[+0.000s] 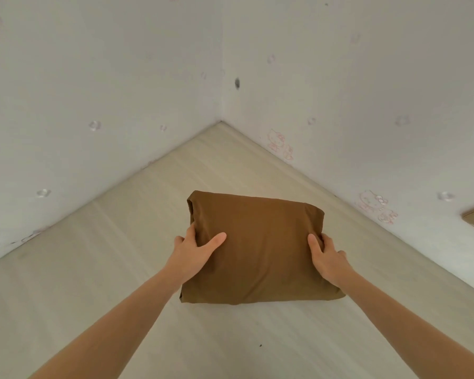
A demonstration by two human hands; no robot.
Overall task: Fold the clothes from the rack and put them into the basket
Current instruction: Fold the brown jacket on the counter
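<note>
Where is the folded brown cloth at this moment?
In the head view the folded brown cloth is at centre, gripped between the left hand and right hand, before the wall corner.

- The light is soft and bright, with no glare.
- A faint shadow lies under the brown cloth (257, 247), below the fingers.
- Wall lines bend near the edges.

Both bare forearms are extended forward from the bottom corners, converging ahead. The left hand (196, 248) is clamped on the left edge of a folded brown cloth (257, 247), thumb laid across the top, fingers curled round the side. The right hand (326, 254) is clamped on the right edge likewise, thumb on top, fingers wrapped round. Wrists are held roughly straight.
</note>
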